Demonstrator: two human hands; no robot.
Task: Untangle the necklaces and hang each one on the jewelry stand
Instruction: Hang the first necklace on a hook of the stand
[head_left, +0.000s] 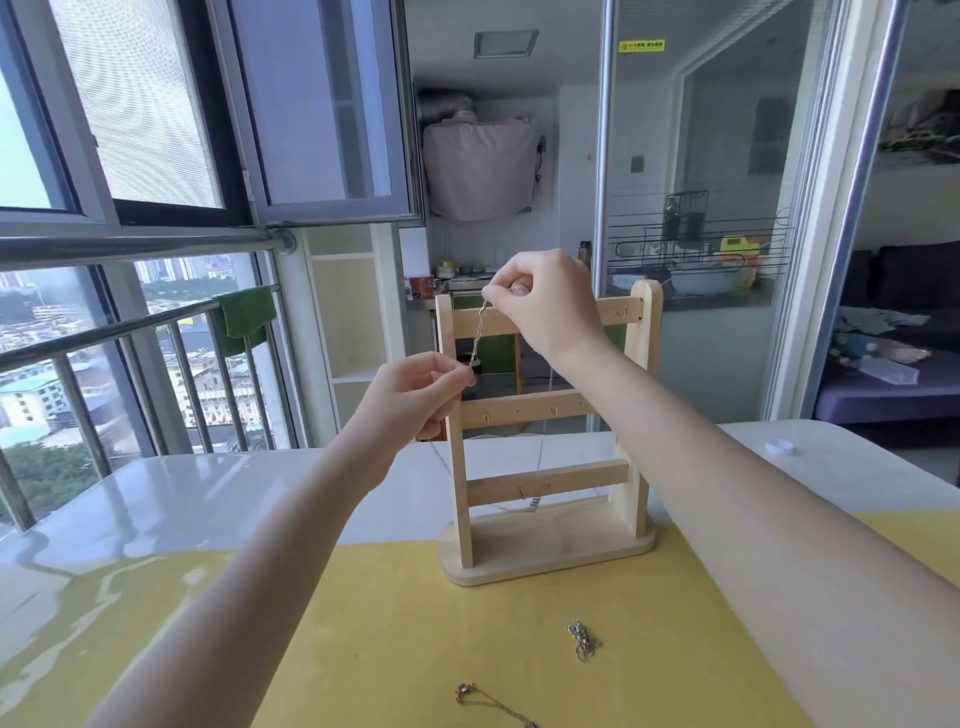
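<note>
A wooden jewelry stand (550, 551) with three crossbars stands on the table. My right hand (545, 306) pinches the top end of a thin silver necklace chain (478, 335) at a hook on the top bar. My left hand (421, 389) pinches the same chain lower down, near the left post. Thin chain strands hang behind the lower bars. A small silver necklace bundle (583, 640) lies on the yellow mat in front of the stand. A gold-toned necklace (488, 701) lies nearer me at the bottom edge.
The yellow mat (395, 623) covers the near part of a glossy white table (208, 493). A small white cap (779, 447) sits at the table's far right. A balcony railing and window are to the left, a glass door behind.
</note>
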